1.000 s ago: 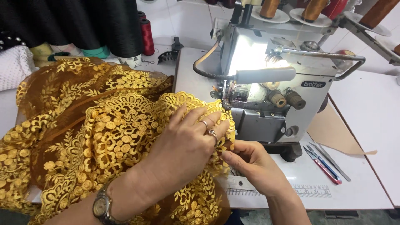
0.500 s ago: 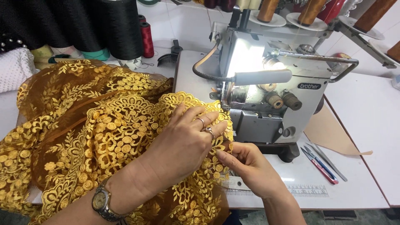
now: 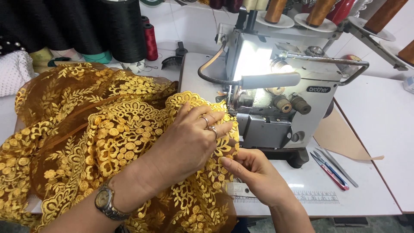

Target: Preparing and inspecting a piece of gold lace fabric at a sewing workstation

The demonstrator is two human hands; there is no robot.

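Left hand (image 3: 189,138) lies flat, fingers spread, pressing the gold lace fabric (image 3: 99,142) down beside the overlock sewing machine (image 3: 276,103). Right hand (image 3: 254,170) pinches the lace edge, fingers together. Tweezers (image 3: 332,166) lie right of the machine base.

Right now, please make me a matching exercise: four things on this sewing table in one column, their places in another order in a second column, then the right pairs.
1. left hand
2. right hand
3. scissors
4. red thread spool

a. behind the gold lace fabric, at the wall
b. flat on top of the fabric
c. right of the overlock machine
d. pinching the fabric's edge by the machine

Pairs: 1-b, 2-d, 3-c, 4-a
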